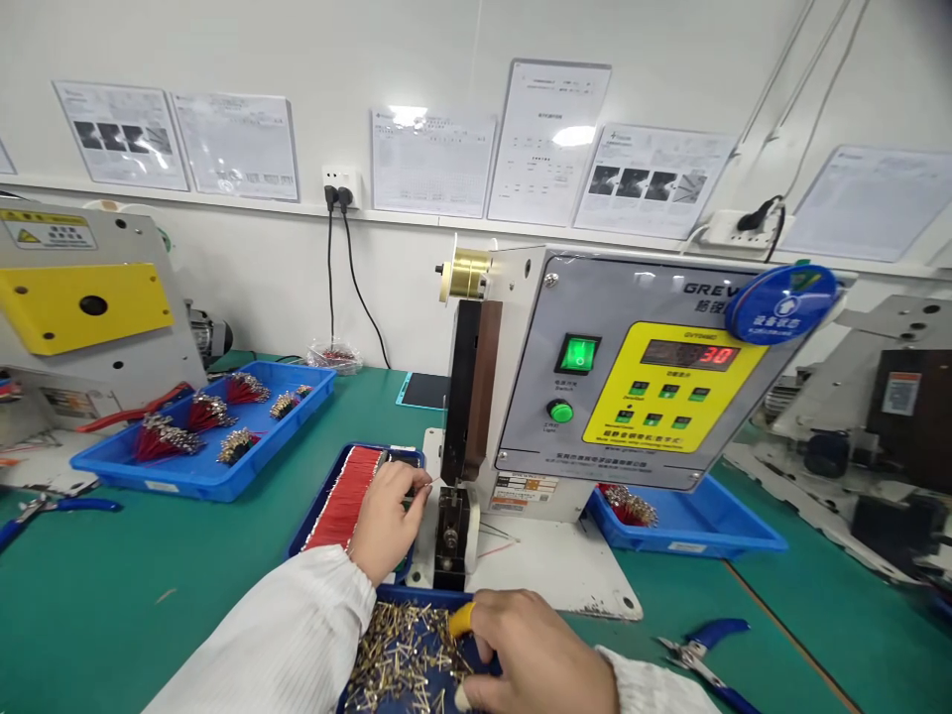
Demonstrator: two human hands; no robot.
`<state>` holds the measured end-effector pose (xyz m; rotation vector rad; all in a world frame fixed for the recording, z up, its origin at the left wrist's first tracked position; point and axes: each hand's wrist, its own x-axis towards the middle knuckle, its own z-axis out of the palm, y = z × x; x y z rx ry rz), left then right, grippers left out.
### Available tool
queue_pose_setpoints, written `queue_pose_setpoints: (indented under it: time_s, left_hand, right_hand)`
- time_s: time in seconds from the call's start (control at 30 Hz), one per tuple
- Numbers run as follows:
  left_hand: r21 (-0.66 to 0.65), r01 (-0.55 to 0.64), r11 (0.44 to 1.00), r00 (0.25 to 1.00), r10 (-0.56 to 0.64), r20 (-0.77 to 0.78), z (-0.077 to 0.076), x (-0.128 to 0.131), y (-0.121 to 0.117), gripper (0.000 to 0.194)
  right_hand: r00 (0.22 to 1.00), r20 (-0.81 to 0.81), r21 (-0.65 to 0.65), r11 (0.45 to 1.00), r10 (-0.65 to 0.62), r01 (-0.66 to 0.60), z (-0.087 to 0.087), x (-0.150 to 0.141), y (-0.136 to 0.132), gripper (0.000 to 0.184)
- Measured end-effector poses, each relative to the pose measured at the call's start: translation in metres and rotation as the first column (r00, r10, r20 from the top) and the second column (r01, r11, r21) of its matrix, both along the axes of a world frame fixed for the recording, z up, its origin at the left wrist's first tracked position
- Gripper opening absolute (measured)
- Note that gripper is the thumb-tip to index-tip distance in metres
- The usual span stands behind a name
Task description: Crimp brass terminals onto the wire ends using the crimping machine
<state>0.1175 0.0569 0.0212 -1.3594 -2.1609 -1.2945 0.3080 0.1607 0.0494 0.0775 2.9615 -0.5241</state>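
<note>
My left hand [391, 511] is closed in a pinch at the front of a grey bench press machine [580, 367]. A thin wire [437, 482] reaches from its fingertips toward the machine's black tooling [451, 531]. Under that hand lies a dark blue tray [316, 493] with rows of red wires [343, 496]. My right hand [539, 650] is over a blue tray [416, 595] of loose brass-coloured pins [406, 650]. Its thumb and yellow-covered forefinger are apart, with nothing visible between them.
Cutters [703, 654] lie on the green bench at right. A blue tray [714, 526] with a wire bundle stands behind the machine. Another blue tray [212, 481] with several bundles sits at left, near a second machine [89, 297] and blue-handled pliers [59, 506].
</note>
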Motion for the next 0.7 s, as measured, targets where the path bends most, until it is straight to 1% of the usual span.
queue_pose_setpoints:
  time_s: [0.1, 0.23, 0.3, 0.37, 0.43, 0.53, 0.6, 0.67, 0.7]
  left_hand:
    - [-0.028, -0.010, 1.000, 0.998, 0.008, -0.054, 0.003, -0.004, -0.002, 0.013]
    - [-0.137, -0.076, 0.988, 0.985, 0.053, -0.167, 0.010, -0.020, -0.008, 0.018]
    - [-0.222, -0.125, 0.967, 0.978, 0.083, -0.189, 0.011, -0.029, -0.013, 0.018]
    - [-0.308, -0.174, 0.935, 0.973, 0.116, -0.199, 0.010, -0.037, -0.019, 0.020]
    - [-0.358, -0.208, 0.910, 0.969, 0.142, -0.203, 0.007, -0.042, -0.023, 0.022]
    - [-0.379, -0.188, 0.906, 0.973, 0.119, -0.196, -0.002, -0.042, -0.020, 0.024]
    - [-0.374, -0.139, 0.917, 0.981, 0.076, -0.178, -0.009, -0.039, -0.013, 0.027]
    - [-0.323, -0.103, 0.941, 0.987, 0.057, -0.151, -0.013, -0.038, -0.013, 0.029]
    - [-0.282, -0.110, 0.953, 0.987, 0.071, -0.144, -0.013, -0.039, -0.019, 0.025]
  right_hand:
    - [1.000, 0.008, -0.026, 0.999, -0.019, 0.019, -0.002, -0.001, -0.001, 0.021]
    - [0.998, -0.054, -0.140, 0.990, -0.025, 0.017, -0.008, -0.003, -0.004, 0.021]
    - [0.997, -0.071, -0.167, 0.986, -0.018, 0.006, -0.011, -0.003, -0.003, 0.020]
    - [0.997, -0.072, -0.170, 0.985, -0.009, -0.003, -0.012, -0.004, -0.003, 0.017]
    - [0.997, -0.074, -0.173, 0.985, 0.006, -0.019, -0.011, -0.005, -0.003, 0.012]
    - [0.996, -0.094, -0.196, 0.980, 0.005, -0.023, -0.009, -0.006, -0.003, 0.005]
    - [0.993, -0.113, -0.218, 0.976, -0.026, 0.001, -0.010, -0.004, -0.001, 0.007]
    - [0.988, -0.141, -0.235, 0.972, -0.059, 0.025, -0.014, 0.001, 0.000, 0.010]
    - [0.985, -0.161, -0.242, 0.970, -0.063, 0.022, -0.018, 0.003, 0.001, 0.011]
